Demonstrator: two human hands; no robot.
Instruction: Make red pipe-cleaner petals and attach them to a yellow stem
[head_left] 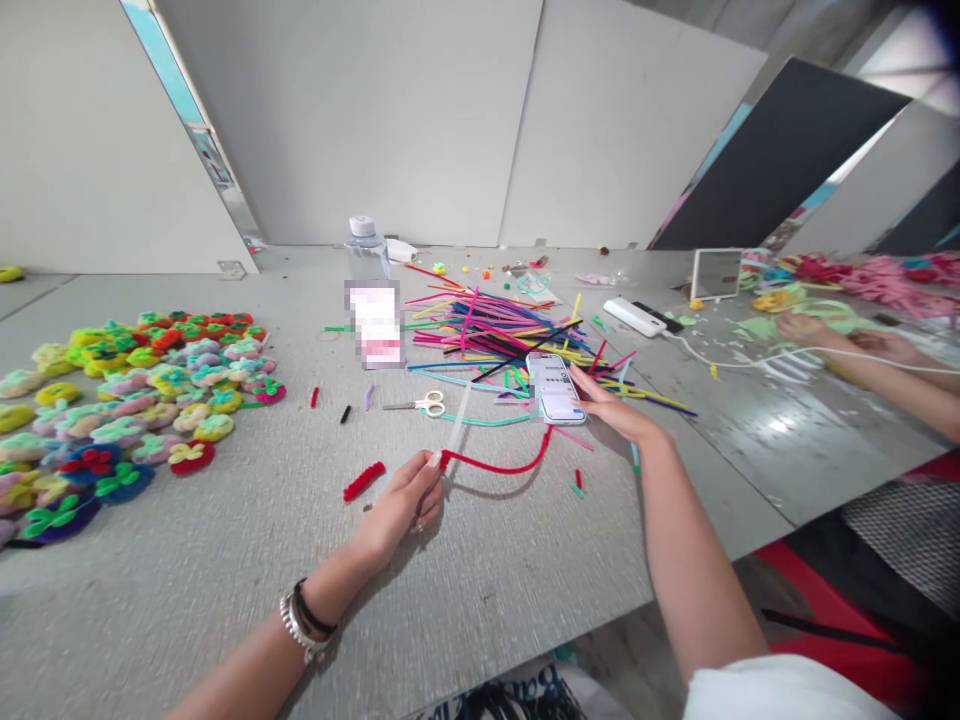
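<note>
My left hand (409, 492) pinches one end of a red pipe cleaner (495, 467) between thumb and fingers. The pipe cleaner sags in a curve to the right, and its far end meets the lower edge of a smartphone (556, 388). A narrow translucent strip (460, 415) runs up from the same fingertips; whether they hold it too is unclear. My right hand (606, 405) grips the phone by its right side, screen lit and facing me. Beyond lies a heap of loose pipe cleaners (480, 325) in many colours. White-handled scissors (427, 403) rest left of the strip.
Many fuzzy pipe-cleaner flowers (161, 400) cover the left side. A water bottle (367, 255) stands at the back. A coiled red piece (364, 482) lies by my left hand. A power bank (634, 317) with a white cable sits right; another person's hands (802, 328) are farther right.
</note>
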